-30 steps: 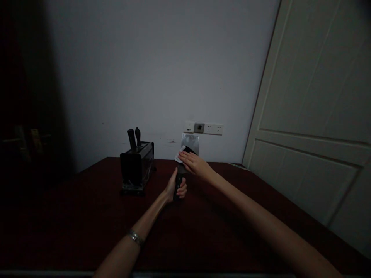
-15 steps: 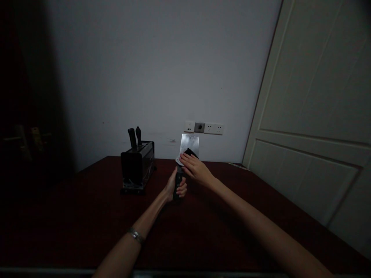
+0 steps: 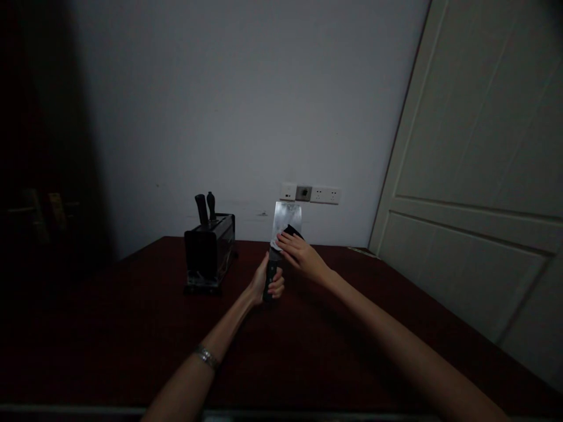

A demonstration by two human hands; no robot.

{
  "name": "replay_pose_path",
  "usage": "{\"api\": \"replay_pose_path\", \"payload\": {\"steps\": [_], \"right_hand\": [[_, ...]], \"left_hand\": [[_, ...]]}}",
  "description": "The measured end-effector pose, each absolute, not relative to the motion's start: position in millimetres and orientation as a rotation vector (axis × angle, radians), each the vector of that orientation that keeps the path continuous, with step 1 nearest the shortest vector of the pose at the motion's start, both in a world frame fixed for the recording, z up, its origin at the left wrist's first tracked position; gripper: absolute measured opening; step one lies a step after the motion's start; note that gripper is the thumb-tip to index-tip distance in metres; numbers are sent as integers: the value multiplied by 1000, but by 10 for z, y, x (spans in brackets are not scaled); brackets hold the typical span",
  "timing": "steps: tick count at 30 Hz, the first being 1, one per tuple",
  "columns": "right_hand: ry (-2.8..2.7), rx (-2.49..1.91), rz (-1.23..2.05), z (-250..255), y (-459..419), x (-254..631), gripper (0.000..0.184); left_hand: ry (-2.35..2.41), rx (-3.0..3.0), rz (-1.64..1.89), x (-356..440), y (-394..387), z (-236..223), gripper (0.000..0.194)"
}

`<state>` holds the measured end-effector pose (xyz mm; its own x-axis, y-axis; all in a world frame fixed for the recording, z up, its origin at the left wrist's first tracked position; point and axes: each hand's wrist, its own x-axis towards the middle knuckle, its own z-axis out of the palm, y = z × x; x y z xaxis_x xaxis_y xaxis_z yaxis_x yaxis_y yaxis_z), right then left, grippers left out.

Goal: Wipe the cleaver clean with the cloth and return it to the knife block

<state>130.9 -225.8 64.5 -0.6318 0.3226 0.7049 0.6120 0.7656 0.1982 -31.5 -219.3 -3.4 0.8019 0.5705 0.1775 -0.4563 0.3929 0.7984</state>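
Note:
My left hand [image 3: 269, 284] is closed round the dark handle of a cleaver [image 3: 287, 218], which stands upright with its broad shiny blade pointing up. My right hand [image 3: 299, 255] presses a small dark and white cloth [image 3: 290, 231] against the lower part of the blade, fingers together on it. Both hands are above the dark red table [image 3: 132, 328], a little to the right of the knife block. A metal bracelet is on my left wrist.
A black knife block [image 3: 209, 252] with two dark handles sticking out stands at the table's far left. A grey wall with a row of sockets [image 3: 310, 193] is behind. A pale door [image 3: 479, 170] fills the right side.
My right hand with the cloth has slid slightly to the right and up along the blade. The cleaver and my left hand have barely moved.

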Motion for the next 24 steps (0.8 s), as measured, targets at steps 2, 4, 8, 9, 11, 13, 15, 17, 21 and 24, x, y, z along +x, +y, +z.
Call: {"api": "replay_pose_path", "payload": {"steps": [2,4,8,9,11,13,15,17,21,24], "right_hand": [[-2361,-649,-556,584,-2334,1290,40],[-2440,-615,-562,571,-2386,1298,41],[-2456,-646,-602,696,-2333,1361,38],[-2428,-664,-609,732,-2296,1372,37],[-2368,-693,-609,771,-2235,1374,36],[-2331,-707,-597,750,-2224,1346,36],[-2359,-684,-587,687,-2270,1302,38],[-2420,-646,-580,625,-2336,1270,40],[-2455,-644,-602,642,-2334,1293,39],[-2383,-706,-642,734,-2220,1329,36]], "left_hand": [[156,964,666,-318,-2196,-38,65],[165,962,670,-318,-2193,-44,64],[135,971,641,-311,-2182,-45,66],[128,972,634,-310,-2180,-44,66],[119,973,628,-309,-2179,-43,67],[117,974,633,-312,-2177,-44,68],[122,972,648,-316,-2173,-49,68],[134,966,664,-317,-2166,-57,67],[153,968,653,-295,-2154,-74,67],[171,972,625,-275,-2159,-73,70]]}}
